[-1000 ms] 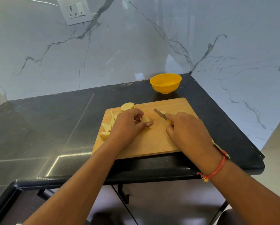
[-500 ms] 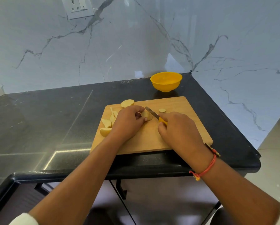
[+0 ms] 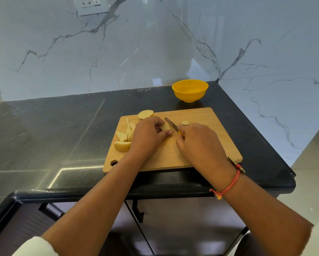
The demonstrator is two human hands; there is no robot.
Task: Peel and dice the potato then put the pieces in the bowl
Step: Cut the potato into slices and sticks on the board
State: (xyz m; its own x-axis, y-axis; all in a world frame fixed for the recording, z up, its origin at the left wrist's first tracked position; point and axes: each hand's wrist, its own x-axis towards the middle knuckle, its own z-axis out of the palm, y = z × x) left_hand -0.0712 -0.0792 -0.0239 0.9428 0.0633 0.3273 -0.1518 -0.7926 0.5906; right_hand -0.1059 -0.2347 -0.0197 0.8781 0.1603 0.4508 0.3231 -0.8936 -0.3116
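Note:
On the wooden cutting board [image 3: 206, 145], my left hand [image 3: 147, 134] pinches a small peeled potato piece [image 3: 165, 127] between fingers and thumb. My right hand [image 3: 197, 145] grips a knife [image 3: 170, 124] with a yellow handle; its blade lies against the right side of that piece. Several cut potato pieces [image 3: 122, 142] lie at the board's left, a larger chunk [image 3: 145, 114] at its far edge, and a small round slice [image 3: 185, 123] just beyond my right hand. The yellow bowl [image 3: 190, 90] stands behind the board and looks empty.
The board sits on a black counter [image 3: 53, 130] whose right edge [image 3: 277, 159] and front edge are close by. Marble walls rise behind and to the right, with a power socket [image 3: 91, 5] high at the back.
My right hand has brought the knife left onto the potato piece held by my left hand. Both hands have shifted slightly away from me on the board.

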